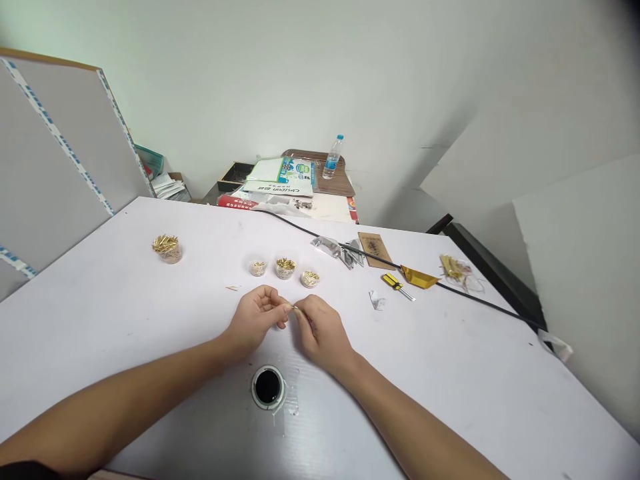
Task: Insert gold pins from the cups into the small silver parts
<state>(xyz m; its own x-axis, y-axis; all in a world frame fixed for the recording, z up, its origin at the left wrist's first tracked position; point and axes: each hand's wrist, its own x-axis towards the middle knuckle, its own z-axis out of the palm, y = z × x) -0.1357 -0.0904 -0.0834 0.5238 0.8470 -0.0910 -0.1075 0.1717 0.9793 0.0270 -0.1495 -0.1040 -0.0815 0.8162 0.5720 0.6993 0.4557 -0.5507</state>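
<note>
Beyond the black-centred ring [283,387], I had my left hand [254,321] and right hand [324,331] curled inward, pinching one tiny golden piece [294,307]; four cups [285,273] stood farther.

Two hands [253,323] [324,332] were present. Clear cups [173,256] filled with gold-coloured pieces [285,264] numbered four. The following numbered one each: yellow-and-black screwdriver [392,281], water bottle [332,161], brown tray [345,183], white-rimmed pot [283,388], black cord [293,225] and brown card [373,241].

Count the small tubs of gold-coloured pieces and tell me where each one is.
4. The lone tub stands well off to the left. Three more form a loose group near the middle: the left tub, the middle tub and the right tub.
</note>
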